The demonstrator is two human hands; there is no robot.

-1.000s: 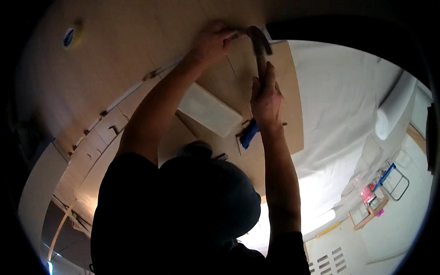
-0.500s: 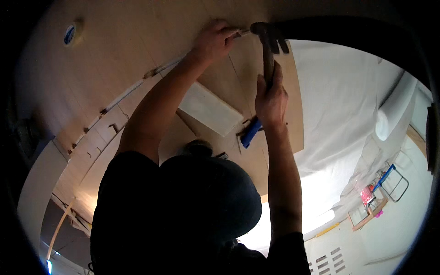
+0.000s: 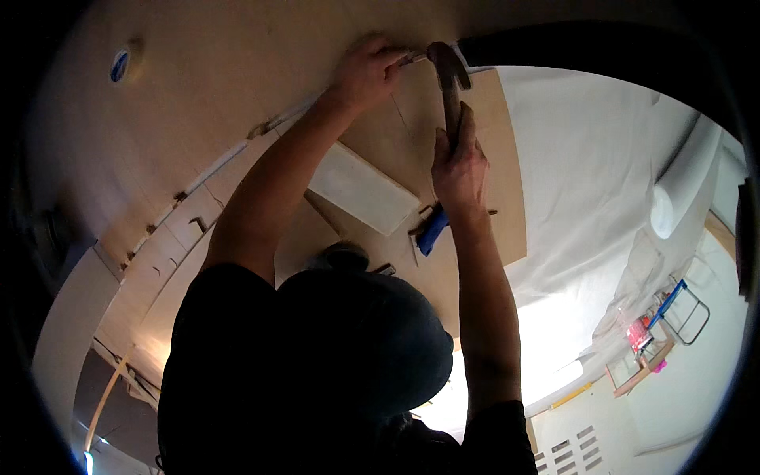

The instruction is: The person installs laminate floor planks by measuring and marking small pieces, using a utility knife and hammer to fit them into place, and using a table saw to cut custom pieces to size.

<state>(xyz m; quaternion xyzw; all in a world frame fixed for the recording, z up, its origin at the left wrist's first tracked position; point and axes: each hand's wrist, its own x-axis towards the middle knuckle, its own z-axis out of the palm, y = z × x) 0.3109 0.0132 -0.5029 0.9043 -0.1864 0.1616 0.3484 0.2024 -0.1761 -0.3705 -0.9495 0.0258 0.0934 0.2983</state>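
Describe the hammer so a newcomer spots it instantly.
Find the pale sheet at right, then the wooden board along its left edge. At the board's upper end, the right hand grips the hammer. Its dark, curved head sets it apart from the blue object lower in view.

A dark claw hammer [image 3: 449, 89] tilts head-forward, its face just beside a slim, slanting tool [image 3: 412, 58].

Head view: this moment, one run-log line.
right hand: grips hammer by handle | left hand: holds slim object, end near hammer | nearby: pale slab

The hammer [image 3: 449, 89] and wooden boards [image 3: 503, 182] suggest a workshop
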